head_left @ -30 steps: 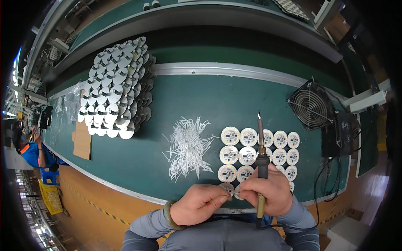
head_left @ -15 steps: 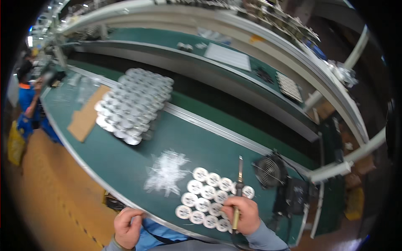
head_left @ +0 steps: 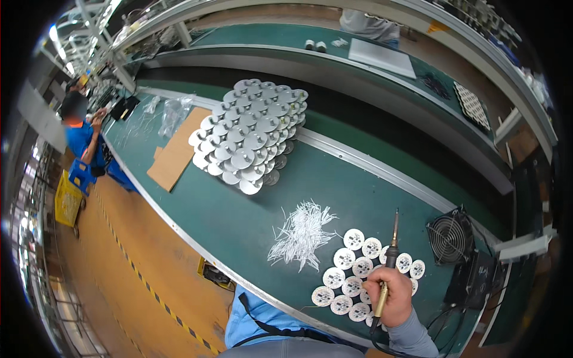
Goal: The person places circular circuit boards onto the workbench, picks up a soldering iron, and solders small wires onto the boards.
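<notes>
The right hand (head_left: pixel 391 293) grasps a soldering iron (head_left: pixel 391 258); round circuit boards (head_left: pixel 344 258) lie beside it, white wires (head_left: pixel 305 231) farther left. I cannot tell the left hand's state.

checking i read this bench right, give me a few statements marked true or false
The right hand holds a soldering iron with a black and brass-coloured handle. True.
A loose heap of thin white wires lies left of the round white circuit boards. True.
The soldering iron's tip touches a board. False: it shows clear of the boards.
A square black fan with a round metal grille stands right of the boards. True.
The boards are stacked in one pile. False: they lie in rows on the green table.
The left hand grips a wire. False: it is not in view.
</notes>
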Motion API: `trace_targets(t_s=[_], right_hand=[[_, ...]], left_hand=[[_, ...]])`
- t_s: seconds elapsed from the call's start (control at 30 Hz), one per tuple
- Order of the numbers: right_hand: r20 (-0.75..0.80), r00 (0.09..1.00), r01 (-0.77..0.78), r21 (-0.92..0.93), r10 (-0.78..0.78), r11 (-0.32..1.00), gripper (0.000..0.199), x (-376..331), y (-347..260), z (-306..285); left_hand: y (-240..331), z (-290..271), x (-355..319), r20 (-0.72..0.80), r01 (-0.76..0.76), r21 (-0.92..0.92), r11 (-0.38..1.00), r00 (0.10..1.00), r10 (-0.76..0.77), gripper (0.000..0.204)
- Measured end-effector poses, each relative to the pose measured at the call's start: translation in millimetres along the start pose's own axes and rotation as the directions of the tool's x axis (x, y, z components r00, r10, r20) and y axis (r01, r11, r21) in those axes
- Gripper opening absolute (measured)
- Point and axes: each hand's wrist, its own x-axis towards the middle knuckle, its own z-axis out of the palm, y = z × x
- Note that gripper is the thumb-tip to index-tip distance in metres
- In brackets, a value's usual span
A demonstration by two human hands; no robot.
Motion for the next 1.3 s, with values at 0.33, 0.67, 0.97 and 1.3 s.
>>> trace_targets(t_s=[0.33,0.67,0.97,1.3], right_hand=[[-0.124,0.987,-0.113,-0.052,0.106,0.992,0.023,-32.2,-22.2,-3.4],[-0.137,0.99,-0.028,-0.02,0.025,0.999,0.024,-29.9,-9.3,-5.8],[-0.052,0.998,-0.021,-0.006,0.02,1.0,0.024,-26.2,-5.2,-6.6],[-0.079,0.995,-0.064,-0.005,0.064,0.998,0.025,-17.1,-7.9,-10.8]], left_hand=[[117.2,16.2,103.4,0.431,-0.274,0.126,0.953,0.881,0.196,0.039],[182.8,11.0,97.2,0.61,-0.395,0.173,0.902,0.762,0.217,0.042],[214.6,13.3,101.5,0.809,-0.483,0.202,0.852,0.573,0.133,0.046],[174.6,-57.2,61.9,0.912,-0.42,0.334,0.844,0.369,-0.178,0.049]])
